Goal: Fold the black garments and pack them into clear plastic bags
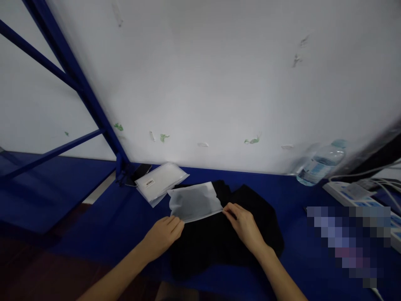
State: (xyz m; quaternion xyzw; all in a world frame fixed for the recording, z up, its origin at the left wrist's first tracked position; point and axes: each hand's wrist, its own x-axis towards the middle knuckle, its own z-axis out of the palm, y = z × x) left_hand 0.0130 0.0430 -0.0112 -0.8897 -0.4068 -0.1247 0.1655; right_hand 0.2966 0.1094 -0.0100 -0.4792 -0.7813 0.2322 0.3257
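Observation:
A frosted plastic bag [196, 201] lies over a black cloth [216, 242] on the blue table. My left hand [167, 230] pinches the bag's near edge at its left corner. At the right end of that same edge, my right hand [241, 221] is closed, thumb and fingers gripping the corner. Between the hands the near edge runs nearly straight, and the dark cloth shows through the plastic. Just beyond my left hand rests a stack of similar frosted bags [164, 177] with a barcode label on top.
A dark phone [141, 171] lies behind the stacked bags, near a blue metal frame [94, 110]. To the right, a clear water bottle [322, 163] leans by the white wall [219, 83]. A power strip [347, 194] with cables and a pixelated area are at the far right.

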